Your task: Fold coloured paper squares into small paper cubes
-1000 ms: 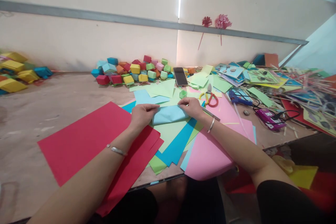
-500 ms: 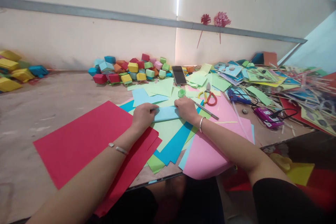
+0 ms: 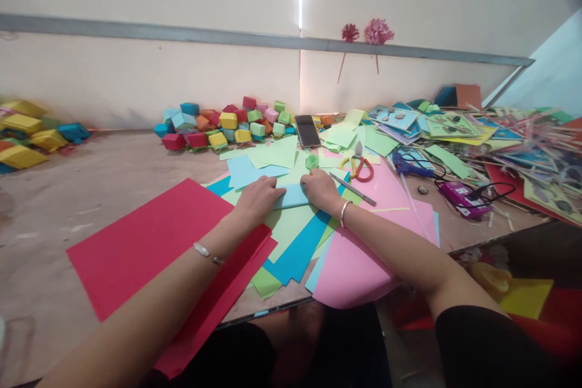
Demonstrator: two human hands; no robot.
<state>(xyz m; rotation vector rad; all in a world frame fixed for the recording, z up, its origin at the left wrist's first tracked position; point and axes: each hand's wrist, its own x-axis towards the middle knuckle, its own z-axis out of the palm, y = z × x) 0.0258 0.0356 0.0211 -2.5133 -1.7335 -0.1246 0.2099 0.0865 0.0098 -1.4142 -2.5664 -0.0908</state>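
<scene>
Between my two hands lies a folded strip of light blue paper (image 3: 291, 196). My left hand (image 3: 260, 199) is closed on its left end, thumb pointing inward. At the right end my right hand (image 3: 321, 189) grips it with curled fingers. Under the strip spread pale green sheets (image 3: 291, 230) and darker blue paper (image 3: 295, 254). Red sheets (image 3: 154, 242) lie below my left forearm, pink paper (image 3: 359, 267) below my right. Just right of my right hand rest a craft knife (image 3: 352, 188) and scissors (image 3: 362, 168) with red and yellow handles.
A phone (image 3: 308, 131) lies beyond my hands, beside a heap of small coloured paper boxes (image 3: 230, 121). Yellow boxes (image 3: 22, 133) sit far left. To the right are a blue glue gun (image 3: 411, 165), a purple power strip (image 3: 464, 199) and piled decorated cards (image 3: 454, 127).
My left hand has slid right along the light blue strip, closer to my right hand, so less of the paper shows between them. The camera view has shifted slightly.
</scene>
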